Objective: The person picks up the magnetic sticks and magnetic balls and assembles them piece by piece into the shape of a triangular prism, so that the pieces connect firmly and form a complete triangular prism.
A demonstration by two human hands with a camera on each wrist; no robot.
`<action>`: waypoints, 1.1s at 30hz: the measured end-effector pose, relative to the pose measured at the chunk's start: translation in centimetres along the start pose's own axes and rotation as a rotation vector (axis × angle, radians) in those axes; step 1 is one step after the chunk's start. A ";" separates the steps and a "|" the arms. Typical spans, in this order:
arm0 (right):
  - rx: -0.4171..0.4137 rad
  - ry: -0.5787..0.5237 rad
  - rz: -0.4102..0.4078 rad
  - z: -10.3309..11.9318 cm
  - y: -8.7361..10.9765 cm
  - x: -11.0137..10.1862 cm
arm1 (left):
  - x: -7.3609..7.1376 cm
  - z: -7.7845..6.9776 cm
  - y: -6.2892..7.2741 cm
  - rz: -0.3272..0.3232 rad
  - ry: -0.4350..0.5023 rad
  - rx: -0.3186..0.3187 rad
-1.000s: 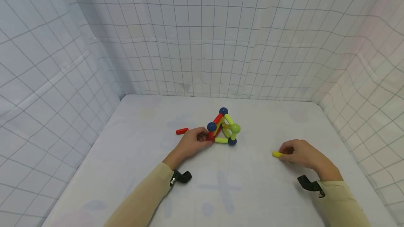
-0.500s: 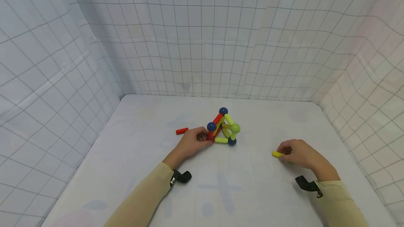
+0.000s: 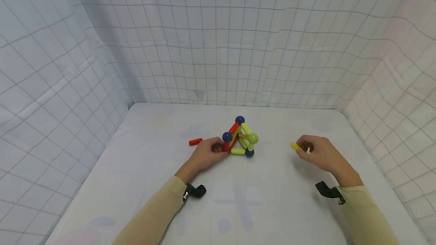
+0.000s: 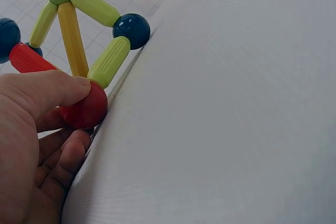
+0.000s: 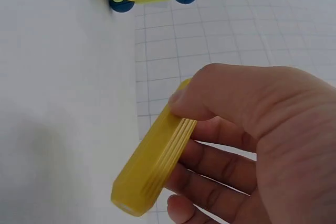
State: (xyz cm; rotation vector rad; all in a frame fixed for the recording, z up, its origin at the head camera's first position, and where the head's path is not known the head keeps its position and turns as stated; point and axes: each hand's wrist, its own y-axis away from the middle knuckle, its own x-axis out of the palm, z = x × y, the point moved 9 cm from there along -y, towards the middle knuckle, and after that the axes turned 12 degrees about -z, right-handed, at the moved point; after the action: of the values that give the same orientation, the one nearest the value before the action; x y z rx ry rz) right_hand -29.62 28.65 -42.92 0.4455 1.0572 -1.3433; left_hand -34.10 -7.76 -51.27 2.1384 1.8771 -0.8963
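A small frame of magnetic rods and balls (image 3: 238,151) stands mid-table, its red, lime and yellow rods joined by dark blue, green and red balls. My left hand (image 3: 206,152) pinches the red ball (image 4: 90,107) at its lower left corner, thumb on top and fingers below. To the right, my right hand (image 3: 321,154) holds a yellow magnetic rod (image 5: 152,161) above the table, between thumb and fingers. In the right wrist view the rod slants, with its near end free; part of the frame shows at the top.
A loose red rod (image 3: 195,141) lies on the white table (image 3: 265,207), left of the frame and just behind my left hand. Grid-patterned white curtains (image 3: 218,48) surround the table at the back and both sides.
My right hand has lifted the yellow rod off the table and moved it slightly away from me. The left hand and the frame have stayed in place.
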 end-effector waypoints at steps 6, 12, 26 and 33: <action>-0.118 -0.043 -0.106 2.8 -2.2 -1.3 | -0.1 0.0 0.1 -0.006 0.000 0.003; -0.211 -0.095 -0.183 5.9 -4.3 -2.1 | -0.1 0.1 0.0 -0.009 -0.005 0.007; -0.319 -0.244 -0.284 12.0 -8.1 -2.3 | -0.1 0.0 0.2 -0.005 -0.004 0.015; -0.364 -0.297 -0.305 14.0 -8.9 -1.6 | -0.1 0.1 0.2 0.001 -0.002 0.017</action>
State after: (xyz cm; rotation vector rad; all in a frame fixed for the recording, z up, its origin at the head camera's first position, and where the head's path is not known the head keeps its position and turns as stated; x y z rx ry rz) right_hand -32.68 16.40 -32.06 -0.1894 1.1159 -1.3906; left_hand -33.99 -7.93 -51.37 2.1471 1.8742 -0.9163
